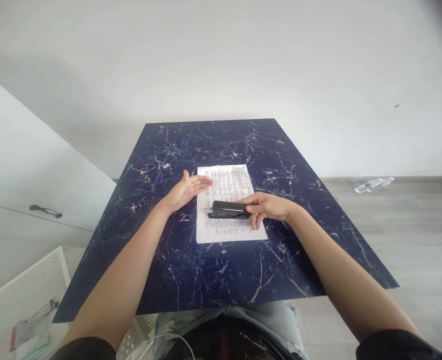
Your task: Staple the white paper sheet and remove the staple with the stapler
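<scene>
black stapler (229, 206), long and slim with a smooth top, is in your right hand (271, 206), lying crosswise over the lower half of the white rectangular paper covered in dark print (221, 234). your right thumb and fingers grip its right end, and its other end points toward the paper's left edge; whether it rests on the page or is held just above it, you cannot tell from this view. a thin pale sliver shows at that end, too small to make out. your left hand (185, 192) is spread and grasps nothing, its fingertips over the paper's left margin, above the stapler's tip; contact there is unclear. the paper lies flat on the dark blue, marble-patterned tabletop (221, 280), with a small pale scrap (166, 165) beyond your left hand. the step in hand looks like positioning the stapler against the page, with no press to be seen. the next move would seem to call for steadying the paper with your free fingers and lining up the stapler's tip with the margin before any squeeze.
</scene>
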The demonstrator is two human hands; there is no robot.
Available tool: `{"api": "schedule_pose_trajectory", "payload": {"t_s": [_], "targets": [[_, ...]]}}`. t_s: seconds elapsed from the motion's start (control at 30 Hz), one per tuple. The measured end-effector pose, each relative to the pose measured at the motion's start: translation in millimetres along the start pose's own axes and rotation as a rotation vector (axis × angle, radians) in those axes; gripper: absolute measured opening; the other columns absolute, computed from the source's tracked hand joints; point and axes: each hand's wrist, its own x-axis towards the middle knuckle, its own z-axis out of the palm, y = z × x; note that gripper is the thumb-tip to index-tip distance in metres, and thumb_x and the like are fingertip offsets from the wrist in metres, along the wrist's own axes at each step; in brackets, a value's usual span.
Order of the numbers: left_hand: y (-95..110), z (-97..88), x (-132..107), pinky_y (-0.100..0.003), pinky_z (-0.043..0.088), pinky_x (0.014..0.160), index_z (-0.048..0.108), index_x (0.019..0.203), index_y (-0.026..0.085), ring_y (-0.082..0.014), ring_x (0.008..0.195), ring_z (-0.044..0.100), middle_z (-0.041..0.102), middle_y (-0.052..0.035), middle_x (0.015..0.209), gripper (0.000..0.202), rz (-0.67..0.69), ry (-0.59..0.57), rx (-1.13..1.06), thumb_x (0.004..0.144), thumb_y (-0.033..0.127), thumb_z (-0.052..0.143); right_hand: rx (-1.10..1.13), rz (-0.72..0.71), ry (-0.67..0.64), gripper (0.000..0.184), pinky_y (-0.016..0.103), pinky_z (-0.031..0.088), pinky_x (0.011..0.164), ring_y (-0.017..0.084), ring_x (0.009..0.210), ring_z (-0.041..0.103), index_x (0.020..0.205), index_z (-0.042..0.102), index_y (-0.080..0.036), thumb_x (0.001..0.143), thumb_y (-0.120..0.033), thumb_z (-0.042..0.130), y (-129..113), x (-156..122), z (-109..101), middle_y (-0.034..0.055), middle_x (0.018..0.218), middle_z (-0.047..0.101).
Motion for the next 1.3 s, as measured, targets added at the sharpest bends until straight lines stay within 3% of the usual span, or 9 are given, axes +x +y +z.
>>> {"api": "schedule_pose_trajectory", "payload": {"t_s": [0.23,0.3,0.4,0.6,0.7,0.8,0.97,1.2,1.3], "targets": [[-1,0.1,1,-0.05,0.039,0.125,0.075,0.124,0.017,-0.0324,0.141,0.058,0.069,-0.0183,0.139,0.085,-0.004,-0.005,-0.007,0.098,0.082,0.027,-0.275,-0.057,0.063,0.063,0.029,0.058,0.057,0.013,0.059,0.065,0.153,0.058,-0.024,0.098,-0.053,0.068,-7,-5,4,0.0076,0.1,0.078],[0,0.5,0,-0.051,0.037,0.126,0.075,0.125,0.018,-0.0325,0.142,0.057,0.069,-0.0177,0.14,0.084,-0.003,-0.014,0.001,0.098,0.081,0.027,-0.483,-0.181,0.176,0.062,0.028,0.052,0.056,0.011,0.057,0.056,0.148,0.063,-0.027,0.094,-0.056,0.071,-9,-3,8,0.0046,0.096,0.075],[1,1.8,-1,-0.052,0.033,0.128,0.075,0.126,0.018,-0.0322,0.144,0.055,0.067,-0.0168,0.143,0.082,-0.008,-0.033,0.003,0.1,0.079,0.027,-0.788,-0.42,0.318,0.061,0.033,0.052,0.069,0.016,0.076,0.059,0.135,0.073,-0.027,0.081,-0.052,0.087,-10,6,22,0.0064,0.107,0.069],[2,0.0,-3,-0.05,0.032,0.129,0.069,0.133,0.013,-0.0329,0.148,0.051,0.06,-0.0193,0.151,0.077,-0.006,-0.036,-0.11,0.103,0.074,0.032,-0.872,-0.612,0.46,0.012,0.034,0.049,0.069,0.017,0.076,0.059,0.1,0.077,-0.021,0.09,-0.029,0.077,-5,21,51,0.0028,0.09,0.061],[-2,-1.0,-4,-0.051,0.04,0.124,0.066,0.136,0.014,-0.0323,0.143,0.056,0.061,-0.0202,0.15,0.061,-0.06,-0.031,-0.182,0.105,0.063,0.046,-0.886,-0.748,0.668,0.017,0.034,0.05,0.066,0.018,0.078,0.06,0.109,0.075,-0.023,0.092,-0.027,0.075,-3,19,53,0.0034,0.093,0.06],[-8,3.1,-4,-0.049,0.049,0.117,0.069,0.126,0.012,-0.0301,0.128,0.068,0.069,-0.0216,0.137,0.047,-0.19,-0.064,-0.231,0.103,0.053,0.06,-1.202,-0.893,0.884,0.027,0.036,0.047,0.066,0.019,0.079,0.058,0.122,0.072,-0.026,0.098,-0.016,0.063,-1,17,51,0.0046,0.093,0.061],[-12,15.6,-5,-0.041,0.056,0.109,0.071,0.125,0.012,-0.0243,0.117,0.073,0.072,-0.0203,0.13,0.037,-0.256,-0.124,-0.279,0.1,0.039,0.07,-1.784,-0.992,0.847,0.039,0.038,0.034,0.06,0.017,0.068,0.05,0.131,0.067,-0.03,0.101,-0.007,0.059,-1,15,53,0.0005,0.082,0.066],[-13,12.9,-4,-0.039,0.054,0.113,0.075,0.121,0.014,-0.0226,0.118,0.073,0.074,-0.0165,0.131,0.027,-0.274,-0.071,-0.243,0.098,0.027,0.073,-1.836,-0.912,0.863,0.04,0.039,0.034,0.059,0.018,0.069,0.05,0.131,0.069,-0.029,0.1,-0.006,0.059,0,17,58,0.0012,0.081,0.064],[-11,10.2,-3,-0.039,0.054,0.114,0.076,0.118,0.012,-0.0233,0.12,0.073,0.075,-0.0175,0.129,0.022,-0.263,-0.023,-0.24,0.1,0.022,0.068,-1.557,-0.852,1.025,0.037,0.038,0.042,0.063,0.019,0.073,0.054,0.126,0.073,-0.027,0.098,-0.007,0.058,2,20,51,0.004,0.087,0.063]]}}
